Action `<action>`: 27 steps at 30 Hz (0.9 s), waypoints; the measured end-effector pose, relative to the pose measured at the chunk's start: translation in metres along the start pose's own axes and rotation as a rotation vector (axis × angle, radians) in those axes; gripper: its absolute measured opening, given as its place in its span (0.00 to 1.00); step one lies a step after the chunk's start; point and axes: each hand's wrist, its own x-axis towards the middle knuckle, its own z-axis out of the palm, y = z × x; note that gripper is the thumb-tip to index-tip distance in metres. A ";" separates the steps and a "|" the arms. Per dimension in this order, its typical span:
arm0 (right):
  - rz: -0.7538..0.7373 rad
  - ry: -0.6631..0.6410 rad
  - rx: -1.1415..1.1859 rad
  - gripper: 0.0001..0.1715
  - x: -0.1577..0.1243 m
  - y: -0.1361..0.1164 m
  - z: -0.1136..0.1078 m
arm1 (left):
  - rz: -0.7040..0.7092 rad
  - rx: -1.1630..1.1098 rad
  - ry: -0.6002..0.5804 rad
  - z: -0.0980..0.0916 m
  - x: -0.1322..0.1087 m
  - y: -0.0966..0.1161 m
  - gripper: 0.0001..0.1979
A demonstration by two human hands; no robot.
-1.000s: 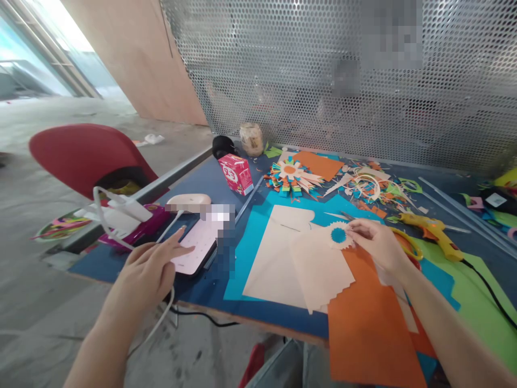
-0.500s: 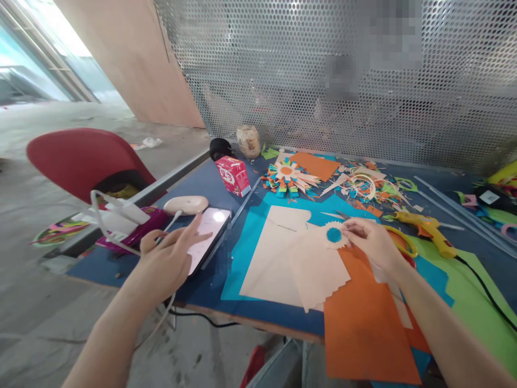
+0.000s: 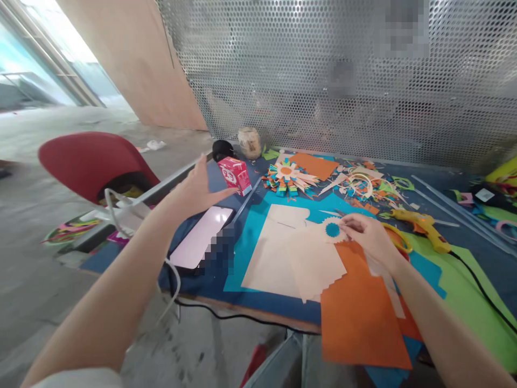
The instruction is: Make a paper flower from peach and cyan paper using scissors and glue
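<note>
Left hand [image 3: 197,189] near 1 pink box [image 3: 237,173], white characters [image 3: 229,175] unreadable

We have open room above the cream sheet [image 3: 262,258]; the pink box [image 3: 235,175] obstructs the path rightward from the left hand [image 3: 196,191].

Phone [image 3: 196,237] blurred into blocks at lower right, purple box [image 3: 115,237] partly hidden (left forearm [image 3: 125,275] in front)

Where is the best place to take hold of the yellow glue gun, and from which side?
Best by the handle, probably from the near right side: the yellow glue gun lies with its handle slanting nearer and rightward, the black cord leaving its end, while its narrow front points left.
</note>
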 end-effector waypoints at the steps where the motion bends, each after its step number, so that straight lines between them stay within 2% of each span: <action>1: 0.003 0.008 0.010 0.11 0.000 0.000 -0.001 | -0.066 -0.053 -0.038 0.005 0.010 0.002 0.44; 3: 0.018 0.030 0.026 0.12 0.001 -0.001 -0.002 | -0.181 -0.121 -0.117 0.014 0.027 0.005 0.45; 5: 0.028 0.040 0.036 0.12 0.000 -0.002 -0.004 | -0.284 -0.148 -0.118 0.021 0.037 0.003 0.44; 8: 0.021 0.030 0.037 0.13 0.000 -0.002 -0.005 | -0.151 -0.186 -0.056 0.025 0.042 -0.007 0.42; 11: 0.011 0.025 0.035 0.14 0.000 -0.001 -0.004 | -0.166 -0.226 0.048 0.015 0.037 -0.008 0.35; 12: 0.012 0.026 0.037 0.14 0.001 0.000 -0.004 | -0.169 -0.248 0.095 0.008 0.032 -0.002 0.35; 14: 0.011 0.034 0.040 0.14 0.001 0.002 -0.002 | -0.082 -0.301 0.154 -0.008 0.013 0.020 0.32; 17: 0.005 0.044 0.037 0.14 0.002 0.004 0.000 | 0.113 -0.380 0.085 -0.030 -0.035 0.068 0.31; 19: -0.008 0.051 0.030 0.14 0.003 0.005 0.001 | 0.267 -0.417 0.058 -0.037 -0.070 0.098 0.37; 21: -0.019 0.053 0.014 0.13 0.003 0.007 0.001 | 0.486 -0.482 0.025 -0.041 -0.097 0.119 0.40; 22: -0.023 0.052 0.009 0.12 0.003 0.007 0.001 | 0.547 -0.519 -0.001 -0.042 -0.106 0.125 0.42; 23: -0.024 0.048 0.006 0.12 0.003 0.008 0.001 | 0.561 -0.537 -0.075 -0.044 -0.112 0.129 0.44; 25: -0.015 0.045 0.001 0.11 0.003 0.007 0.000 | 0.646 -0.555 -0.217 -0.046 -0.117 0.131 0.46; 27: -0.009 0.044 -0.008 0.11 0.003 0.006 -0.001 | 0.713 -0.567 -0.300 -0.047 -0.117 0.133 0.47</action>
